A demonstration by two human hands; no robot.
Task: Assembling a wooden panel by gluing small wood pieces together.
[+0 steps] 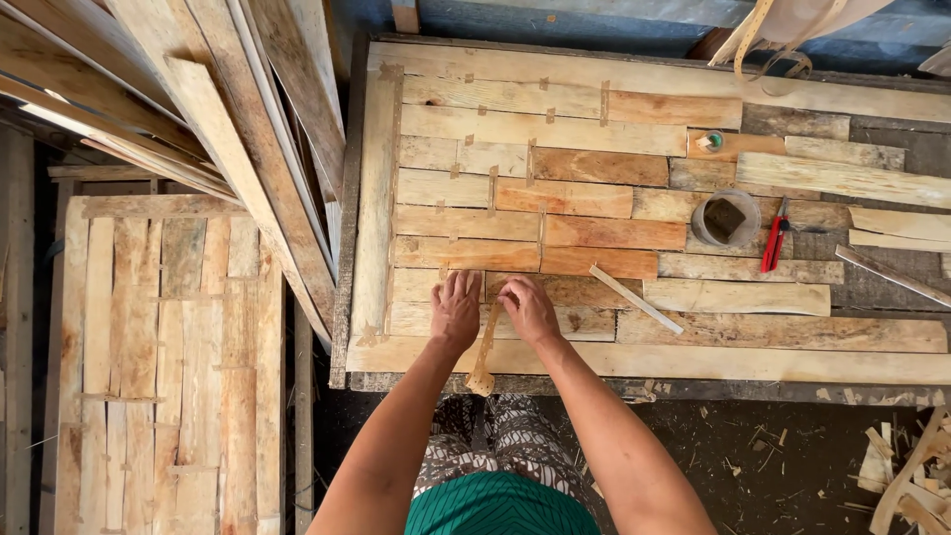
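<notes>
While both hands are pressing flat and open on the wooden panel (475, 253), left hand (456, 310) and right hand (529, 309) are sitting on either side of the thin wooden strip (485, 347), which is pointing near to far.

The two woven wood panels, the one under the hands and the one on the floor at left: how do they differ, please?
The bench panel has wide slats running sideways, some reddish; the floor panel has narrower, greyer slats running lengthwise. Both hands, left and right, rest on the bench panel; the floor panel lies untouched. Both are flat interlaced slats.
</notes>
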